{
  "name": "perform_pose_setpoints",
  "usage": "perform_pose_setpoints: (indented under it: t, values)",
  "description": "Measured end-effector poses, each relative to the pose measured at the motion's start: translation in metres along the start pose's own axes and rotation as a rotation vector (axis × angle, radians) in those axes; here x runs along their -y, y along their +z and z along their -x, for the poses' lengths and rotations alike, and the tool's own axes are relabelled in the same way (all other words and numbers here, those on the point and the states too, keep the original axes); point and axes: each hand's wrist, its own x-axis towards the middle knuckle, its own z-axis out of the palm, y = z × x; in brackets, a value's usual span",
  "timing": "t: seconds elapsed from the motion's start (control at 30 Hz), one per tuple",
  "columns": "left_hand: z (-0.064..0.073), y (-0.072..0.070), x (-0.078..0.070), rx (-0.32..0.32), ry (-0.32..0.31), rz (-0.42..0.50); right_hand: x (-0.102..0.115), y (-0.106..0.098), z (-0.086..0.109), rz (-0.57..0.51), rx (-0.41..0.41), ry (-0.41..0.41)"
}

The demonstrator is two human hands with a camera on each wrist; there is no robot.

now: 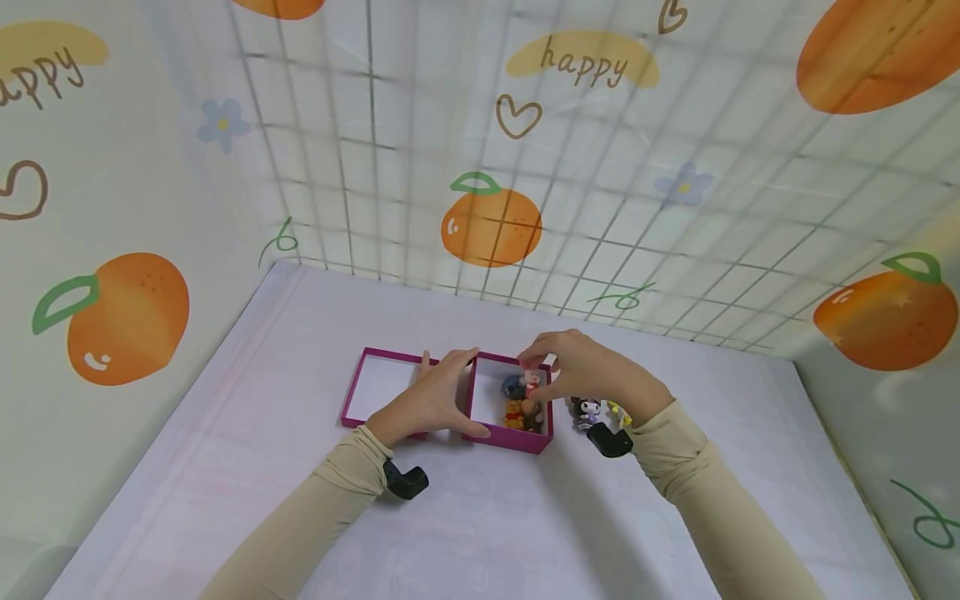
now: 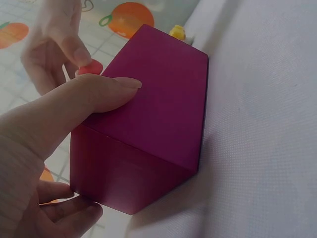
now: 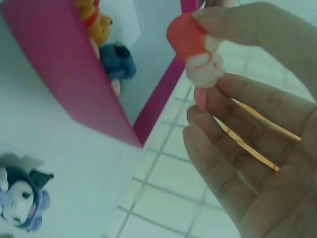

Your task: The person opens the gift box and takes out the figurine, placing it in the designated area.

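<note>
My left hand (image 1: 429,398) holds the magenta box (image 2: 158,94) from its left side, thumb on the near wall and fingers at the far wall. My right hand (image 1: 592,367) pinches a small piglet-like figurine (image 3: 190,42), red-bodied with a pale pink head, between thumb and fingers over the box's right end. Inside the white-lined box stand an orange-yellow bear figurine (image 1: 513,414) in red, a blue figurine (image 1: 513,386) and a brown one (image 1: 531,408). The right hand partly covers that end of the box in the head view.
Left of the box lies a shallow magenta-rimmed lid (image 1: 378,386), white inside, partly behind the left hand. To the right stand a black-hooded, white-faced figurine (image 3: 20,201) and a yellow figurine (image 2: 177,32). A grid-and-orange patterned cloth (image 1: 405,208) hangs behind the white table (image 1: 480,533).
</note>
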Motion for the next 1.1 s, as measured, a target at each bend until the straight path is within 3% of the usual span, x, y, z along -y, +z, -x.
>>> perform_pose_setpoints:
  t: [0.73,1.1]
  values:
    - [0.0,0.0,0.005,-0.013,0.004,0.012,-0.033,-0.017,0.04,-0.003,-0.082,0.085]
    - [-0.001,0.002,0.006,-0.005,0.007,0.007,-0.063,-0.01,0.064,-0.016,-0.105,0.144]
